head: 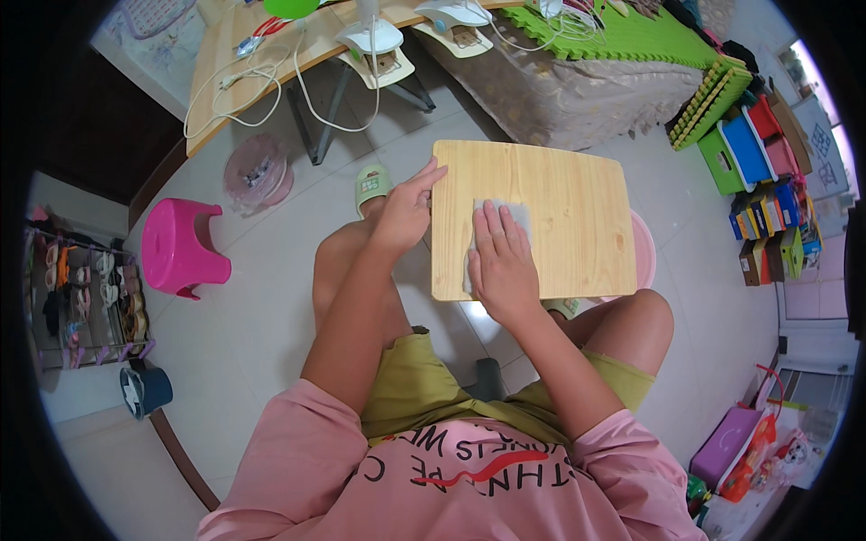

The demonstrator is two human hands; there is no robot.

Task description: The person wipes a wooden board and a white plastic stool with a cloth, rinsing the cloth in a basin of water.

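A light wood-grain board (575,216) with rounded corners is held in front of me, above my knees. My left hand (409,206) grips its left edge, with the fingertips on the top face and the rest of the grip hidden behind the edge. On the board's left half lies a thin grey-white cloth (521,213), pressed flat under my right hand (502,267), whose fingers are extended and nearly together. Part of the cloth is hidden by that hand. Beneath the board's right edge shows part of a pink basin (644,250).
A pink plastic stool (177,247) and a lined waste bin (258,172) stand on the floor at the left. A wooden table (203,125) with cables is ahead. At the right are stacked bins (747,152) and a purple box (726,446).
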